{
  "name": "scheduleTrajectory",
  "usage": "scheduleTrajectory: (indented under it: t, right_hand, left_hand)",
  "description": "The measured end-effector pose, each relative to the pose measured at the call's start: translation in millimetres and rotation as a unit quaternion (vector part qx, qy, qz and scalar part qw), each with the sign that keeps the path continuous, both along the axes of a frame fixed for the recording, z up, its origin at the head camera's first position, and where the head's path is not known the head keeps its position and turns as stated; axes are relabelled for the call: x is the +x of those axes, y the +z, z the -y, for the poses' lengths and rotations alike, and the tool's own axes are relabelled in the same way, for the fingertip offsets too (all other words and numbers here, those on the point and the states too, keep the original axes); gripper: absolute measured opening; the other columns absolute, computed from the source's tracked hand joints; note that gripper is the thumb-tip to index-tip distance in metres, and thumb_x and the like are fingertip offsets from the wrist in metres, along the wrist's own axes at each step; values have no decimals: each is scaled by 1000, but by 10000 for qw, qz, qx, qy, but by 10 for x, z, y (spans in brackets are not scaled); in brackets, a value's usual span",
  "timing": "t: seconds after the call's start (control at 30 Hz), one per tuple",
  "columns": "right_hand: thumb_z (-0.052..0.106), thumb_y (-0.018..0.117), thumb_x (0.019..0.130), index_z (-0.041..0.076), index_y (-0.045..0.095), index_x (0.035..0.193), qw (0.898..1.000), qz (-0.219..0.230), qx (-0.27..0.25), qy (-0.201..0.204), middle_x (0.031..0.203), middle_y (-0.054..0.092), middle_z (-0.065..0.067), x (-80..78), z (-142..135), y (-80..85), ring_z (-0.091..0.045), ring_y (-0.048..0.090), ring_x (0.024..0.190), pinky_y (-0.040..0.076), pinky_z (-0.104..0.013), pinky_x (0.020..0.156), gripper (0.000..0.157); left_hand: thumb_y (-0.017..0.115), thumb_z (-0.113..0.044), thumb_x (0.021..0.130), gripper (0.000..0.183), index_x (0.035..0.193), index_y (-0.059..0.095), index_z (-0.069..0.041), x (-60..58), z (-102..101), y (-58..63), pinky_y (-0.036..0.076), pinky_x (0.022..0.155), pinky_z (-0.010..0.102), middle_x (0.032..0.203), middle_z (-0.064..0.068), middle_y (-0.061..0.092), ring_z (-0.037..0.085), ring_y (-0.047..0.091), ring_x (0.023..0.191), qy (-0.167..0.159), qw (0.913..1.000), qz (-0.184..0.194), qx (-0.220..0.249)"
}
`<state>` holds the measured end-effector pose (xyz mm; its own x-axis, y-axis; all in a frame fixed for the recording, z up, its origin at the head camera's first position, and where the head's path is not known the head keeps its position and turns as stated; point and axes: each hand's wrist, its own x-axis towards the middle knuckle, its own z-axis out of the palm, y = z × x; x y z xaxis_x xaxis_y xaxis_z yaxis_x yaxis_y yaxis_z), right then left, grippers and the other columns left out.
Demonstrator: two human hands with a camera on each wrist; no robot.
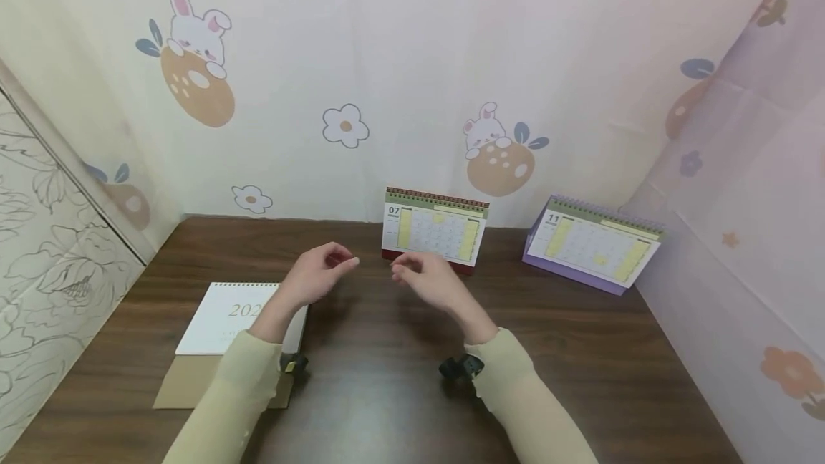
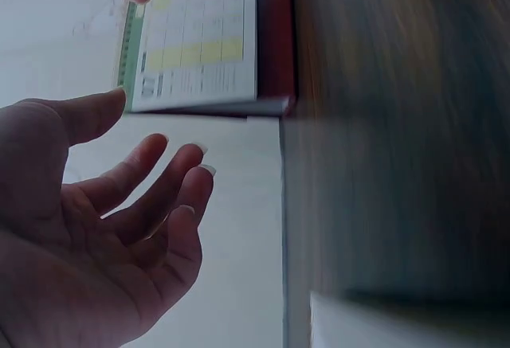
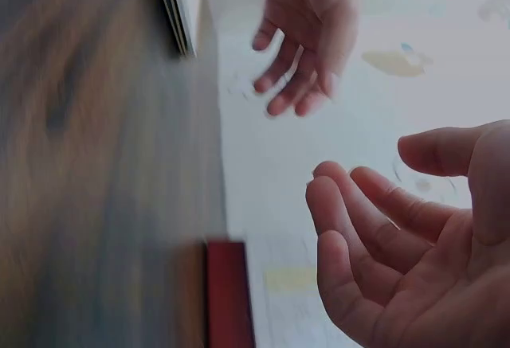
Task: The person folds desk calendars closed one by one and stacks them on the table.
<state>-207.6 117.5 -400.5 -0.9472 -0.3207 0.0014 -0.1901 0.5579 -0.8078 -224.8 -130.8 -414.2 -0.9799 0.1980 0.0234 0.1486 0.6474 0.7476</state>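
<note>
My left hand (image 1: pixel 314 276) hovers over the table with loosely bent fingers and holds nothing. Facing it, my right hand (image 1: pixel 433 281) is likewise loosely bent and bare, in front of a desk calendar (image 1: pixel 438 229) with a dark red base and an "07" page. In the left wrist view that calendar (image 2: pixel 199 37) stands beyond the left fingertips, apart from them. A white desk calendar (image 1: pixel 206 324) with gold print and a brown base stands at the left, partly hidden by my left forearm. To the right is a purple-based desk calendar (image 1: pixel 596 243) showing "11".
The dark wooden table (image 1: pixel 387 392) ends against a pale curtain (image 1: pixel 283 92) printed with rabbits and flowers. Another curtain side (image 1: pixel 728 235) borders the right, and a panel with line-drawn flowers (image 1: pixel 51 271) borders the left.
</note>
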Motion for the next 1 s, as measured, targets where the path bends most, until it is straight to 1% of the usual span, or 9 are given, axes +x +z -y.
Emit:
scheduleTrajectory:
  t: [0.13, 0.2, 0.43, 0.53, 0.63, 0.77, 0.83, 0.9, 1.0]
  right_hand:
    - [26, 60, 101, 9, 70, 116, 9977, -304, 88, -606, 94, 73, 1, -34, -303, 43, -18, 69, 89, 51, -44, 85, 25]
    - [26, 60, 101, 7, 70, 117, 9952, -400, 62, -893, 94, 73, -2, -55, -458, 69, -20, 69, 89, 51, -44, 86, 26]
    - [28, 59, 101, 6, 72, 109, 9808, -832, -116, -1762, 93, 73, -7, -198, -851, 116, -22, 69, 87, 51, -38, 77, 27]
    - [25, 59, 100, 4, 72, 105, 9687, -1002, -429, -2228, 92, 73, -11, -242, -938, 115, -23, 68, 85, 50, -32, 74, 25]
    - [21, 59, 100, 1, 71, 105, 9520, -1174, -848, -2696, 93, 71, -17, -282, -1001, 92, -28, 67, 85, 50, -27, 70, 24]
    - [17, 58, 100, 0, 68, 110, 9339, -1322, -1218, -3092, 96, 69, -19, -321, -1049, 27, -31, 66, 85, 48, -24, 66, 22]
    - [16, 58, 99, 0, 66, 114, 9292, -1346, -1247, -3208, 101, 68, -18, -336, -1062, -14, -29, 64, 89, 47, -26, 71, 24]
    - [18, 57, 99, 1, 65, 120, 9282, -1324, -1184, -3270, 107, 67, -16, -348, -1071, -57, -28, 62, 95, 47, -32, 78, 27]
    - [23, 56, 101, 4, 61, 130, 9364, -1125, -1002, -3169, 124, 64, -16, -347, -1051, -101, -30, 57, 114, 44, -42, 94, 35]
  left_hand:
    - [66, -42, 96, 40, 121, 63, -11, -101, -222, 2, 48, 92, 46, 115, 6, 66, 24, 60, 106, 21, 9995, 59, 319]
    - [65, -41, 97, 43, 125, 60, -9, -163, -317, 8, 47, 95, 47, 121, 8, 64, 25, 59, 110, 12, 9984, 25, 558]
    - [61, -38, 99, 51, 139, 52, -7, -340, -548, -5, 44, 101, 49, 135, 11, 56, 28, 53, 123, 226, 9922, -25, 1226]
    - [61, -35, 100, 52, 141, 49, -7, -388, -614, -2, 42, 103, 48, 139, 12, 53, 29, 50, 127, 233, 9899, -17, 1396]
    - [60, -34, 99, 55, 144, 45, -6, -446, -670, 15, 40, 105, 50, 142, 13, 50, 30, 47, 130, 267, 9881, -112, 1512]
    - [60, -34, 99, 58, 147, 41, -7, -517, -717, 18, 37, 107, 52, 145, 13, 47, 32, 43, 134, 430, 9872, -237, 1519]
    - [60, -35, 99, 62, 151, 37, -8, -541, -730, 14, 35, 109, 52, 149, 12, 44, 33, 40, 138, 442, 9879, -191, 1473]
    - [59, -37, 99, 67, 154, 32, -9, -551, -743, 19, 31, 111, 53, 153, 11, 40, 31, 36, 141, 361, 9889, -55, 1441]
    - [58, -39, 100, 72, 158, 26, -11, -547, -739, 17, 28, 113, 53, 157, 10, 36, 29, 33, 144, 155, 9871, 235, 1575]
